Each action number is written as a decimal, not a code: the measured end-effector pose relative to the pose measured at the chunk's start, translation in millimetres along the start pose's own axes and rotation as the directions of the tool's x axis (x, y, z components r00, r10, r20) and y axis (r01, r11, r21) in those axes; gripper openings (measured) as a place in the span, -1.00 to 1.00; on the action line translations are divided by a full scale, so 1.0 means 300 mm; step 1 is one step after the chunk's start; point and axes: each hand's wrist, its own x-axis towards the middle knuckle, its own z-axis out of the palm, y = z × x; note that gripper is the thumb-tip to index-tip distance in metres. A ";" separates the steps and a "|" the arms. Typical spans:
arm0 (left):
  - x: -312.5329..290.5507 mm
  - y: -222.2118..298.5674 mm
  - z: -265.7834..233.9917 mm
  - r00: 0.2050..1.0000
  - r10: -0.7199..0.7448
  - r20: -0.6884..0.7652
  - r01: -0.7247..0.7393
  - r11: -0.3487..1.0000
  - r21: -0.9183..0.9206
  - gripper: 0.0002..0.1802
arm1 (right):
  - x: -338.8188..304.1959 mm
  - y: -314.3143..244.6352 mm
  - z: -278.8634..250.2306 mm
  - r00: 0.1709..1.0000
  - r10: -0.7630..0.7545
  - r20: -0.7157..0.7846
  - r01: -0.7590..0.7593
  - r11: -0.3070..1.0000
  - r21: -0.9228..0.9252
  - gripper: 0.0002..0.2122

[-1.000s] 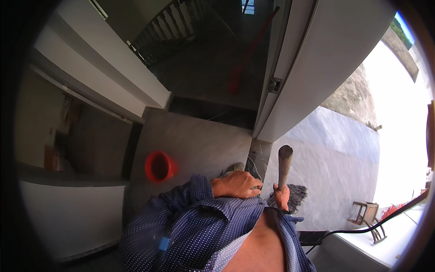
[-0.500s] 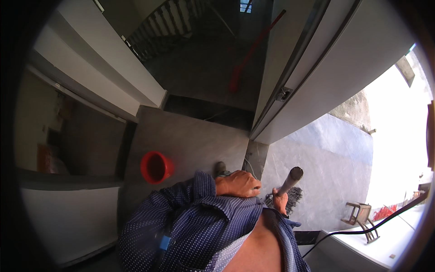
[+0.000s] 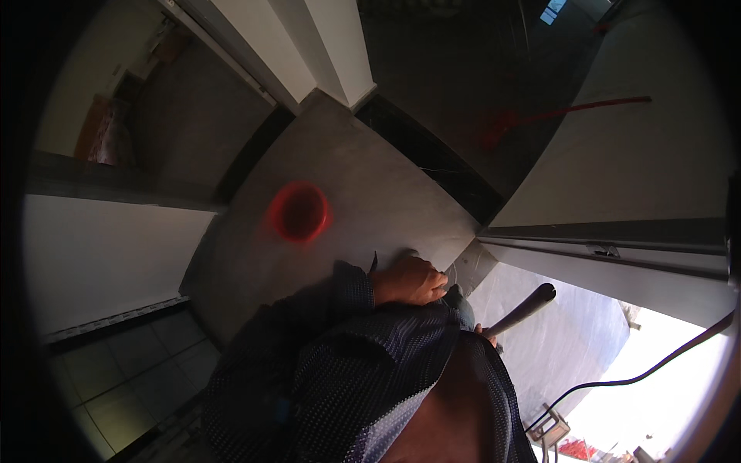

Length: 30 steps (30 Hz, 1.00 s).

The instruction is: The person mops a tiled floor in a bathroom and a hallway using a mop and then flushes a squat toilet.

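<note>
My left hand (image 3: 417,280) is curled in front of my body, the dark dotted sleeve at its wrist. Its palm is turned away, so what it holds, if anything, is hidden. To the right, my right hand (image 3: 484,334) grips the grey mop handle (image 3: 523,310), mostly covered by my shirt. The handle's round end points up and to the right; the mop's strands are out of sight below. A red bucket (image 3: 301,212), blurred, stands on the grey floor (image 3: 363,193) ahead of my left hand, apart from it.
A dark threshold strip (image 3: 432,154) crosses the floor ahead, with a red-handled broom (image 3: 571,114) beyond it. White door frames (image 3: 340,46) rise at the far side. At the right, an open door edge (image 3: 610,251), a black cable (image 3: 617,383) and a wooden stool (image 3: 548,427) border the bright floor.
My view has swung to the left, so the doorway and broom have turned in the picture. The bucket sits higher in view. The mop's strands, seen earlier beside my right hand, are now hidden.
</note>
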 end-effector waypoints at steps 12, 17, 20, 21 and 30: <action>-0.240 -0.269 -0.100 0.879 -0.470 -0.075 0.441 0.863 -0.246 -0.58 | 0.343 -0.163 0.235 0.969 -0.112 0.220 0.073 0.982 0.176 -0.62; -0.121 -0.360 -0.175 0.885 -0.466 -0.022 0.453 0.870 -0.195 -0.58 | 0.466 -0.373 0.263 0.933 -0.171 0.318 0.147 0.984 0.099 -0.63; 0.028 -0.441 -0.290 0.904 -0.427 0.026 0.426 0.893 -0.149 -0.62 | 0.563 -0.482 0.311 0.960 -0.103 0.258 0.076 0.991 0.114 -0.62; 0.075 -0.454 -0.344 0.905 -0.423 0.040 0.425 0.895 -0.137 -0.63 | 0.606 -0.502 0.326 0.964 -0.081 0.253 0.052 0.991 0.122 -0.61; 0.368 -0.557 -0.800 0.929 -0.369 -0.028 0.368 0.929 -0.042 -0.66 | 0.827 -0.714 0.463 0.978 -0.070 0.198 0.050 0.993 0.102 -0.63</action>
